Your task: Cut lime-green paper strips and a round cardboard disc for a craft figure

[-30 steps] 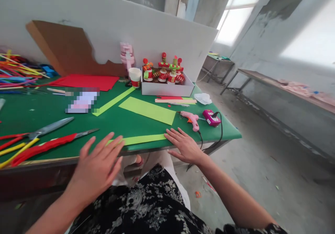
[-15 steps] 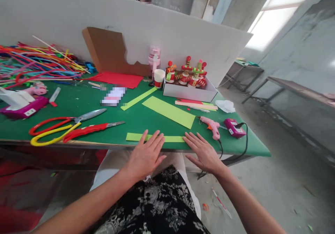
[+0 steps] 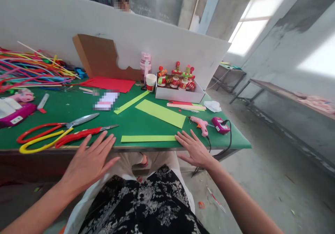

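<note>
My left hand (image 3: 89, 160) hovers open with fingers spread at the front edge of the green table (image 3: 78, 104), left of a narrow light green paper strip (image 3: 148, 138) and just in front of red-handled scissors (image 3: 78, 135). My right hand (image 3: 193, 148) lies open at the table's front edge, its fingertips touching the strip's right end. A wider light green sheet (image 3: 160, 113) lies beyond the strip. A pink glue gun (image 3: 199, 125) rests to the right of my right hand.
Red and yellow scissors (image 3: 47, 133) lie at left. Coloured pipe cleaners (image 3: 31, 71) are piled at the back left. A white box of small figures (image 3: 178, 90), a paper cup (image 3: 151, 82), red paper (image 3: 107, 83) and brown cardboard (image 3: 99, 56) stand by the white partition. A person's head shows behind it.
My left hand has drawn back left off the green strip and now hovers beside it. My right hand stays at the strip's right end. The view has shifted slightly.
</note>
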Action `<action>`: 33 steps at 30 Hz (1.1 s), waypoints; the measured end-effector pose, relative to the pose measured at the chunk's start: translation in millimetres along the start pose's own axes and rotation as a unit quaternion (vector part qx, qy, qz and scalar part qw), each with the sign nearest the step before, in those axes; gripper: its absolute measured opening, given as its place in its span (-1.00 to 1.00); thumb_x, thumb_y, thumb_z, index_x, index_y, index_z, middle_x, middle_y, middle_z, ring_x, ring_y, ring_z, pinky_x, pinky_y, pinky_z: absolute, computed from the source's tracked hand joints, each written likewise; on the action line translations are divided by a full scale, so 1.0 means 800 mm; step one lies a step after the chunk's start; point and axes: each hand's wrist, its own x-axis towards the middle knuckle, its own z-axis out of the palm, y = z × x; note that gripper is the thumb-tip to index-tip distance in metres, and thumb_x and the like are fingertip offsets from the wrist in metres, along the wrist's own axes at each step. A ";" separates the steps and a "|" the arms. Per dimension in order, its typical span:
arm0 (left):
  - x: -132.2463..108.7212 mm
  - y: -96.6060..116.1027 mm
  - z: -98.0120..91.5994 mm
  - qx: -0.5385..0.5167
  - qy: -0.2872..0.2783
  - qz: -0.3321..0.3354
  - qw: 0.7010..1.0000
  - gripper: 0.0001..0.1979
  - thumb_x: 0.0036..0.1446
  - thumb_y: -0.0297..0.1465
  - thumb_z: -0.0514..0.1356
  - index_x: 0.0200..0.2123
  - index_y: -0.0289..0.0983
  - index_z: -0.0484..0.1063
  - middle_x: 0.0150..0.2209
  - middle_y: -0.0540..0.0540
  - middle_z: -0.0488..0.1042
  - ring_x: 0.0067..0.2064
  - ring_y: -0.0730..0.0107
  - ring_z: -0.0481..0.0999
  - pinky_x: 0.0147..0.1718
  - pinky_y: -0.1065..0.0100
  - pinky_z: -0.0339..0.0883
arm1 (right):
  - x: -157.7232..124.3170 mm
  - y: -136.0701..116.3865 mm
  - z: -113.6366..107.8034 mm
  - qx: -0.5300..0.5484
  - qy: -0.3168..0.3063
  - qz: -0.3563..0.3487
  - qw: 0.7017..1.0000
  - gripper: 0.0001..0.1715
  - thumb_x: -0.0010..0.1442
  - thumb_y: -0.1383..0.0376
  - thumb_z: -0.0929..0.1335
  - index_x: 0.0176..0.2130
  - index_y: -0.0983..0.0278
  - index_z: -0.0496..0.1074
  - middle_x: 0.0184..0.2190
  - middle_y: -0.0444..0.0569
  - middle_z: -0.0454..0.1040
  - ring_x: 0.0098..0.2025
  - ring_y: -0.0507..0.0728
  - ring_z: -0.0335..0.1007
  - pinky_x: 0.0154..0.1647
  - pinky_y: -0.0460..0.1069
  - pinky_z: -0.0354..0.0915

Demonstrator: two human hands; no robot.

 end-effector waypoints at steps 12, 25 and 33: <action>0.045 0.068 0.031 -0.025 0.018 0.056 0.998 -0.24 0.37 -0.03 -0.20 0.45 -0.34 -0.30 0.36 -0.30 0.23 0.38 -0.06 0.18 0.30 -0.10 -0.03 | 0.083 -0.148 0.013 0.083 0.091 -0.021 0.992 0.14 0.23 -0.27 0.24 0.40 0.49 0.01 0.41 0.24 0.07 0.48 0.27 -0.14 0.49 0.19 -0.16; 0.017 0.036 0.026 -0.055 -0.015 -0.022 0.998 -0.32 0.36 -0.15 -0.14 0.45 -0.28 -0.16 0.27 -0.36 0.36 0.29 -0.19 0.31 0.28 -0.23 -0.03 | 0.018 -0.063 0.031 0.053 0.059 0.095 0.992 -0.22 0.38 -0.08 0.20 0.38 0.28 0.13 0.40 0.06 0.14 0.45 0.26 -0.03 0.45 0.23 -0.06; 0.022 0.042 0.020 -0.065 -0.020 -0.041 0.997 -0.38 0.35 -0.16 -0.12 0.35 -0.36 0.16 0.25 -0.38 0.37 0.30 -0.21 0.30 0.28 -0.28 -0.09 | -0.006 -0.039 0.033 0.019 0.063 0.118 0.991 -0.28 0.42 0.03 0.19 0.37 0.37 0.16 0.39 0.11 0.15 0.43 0.26 0.03 0.45 0.22 -0.03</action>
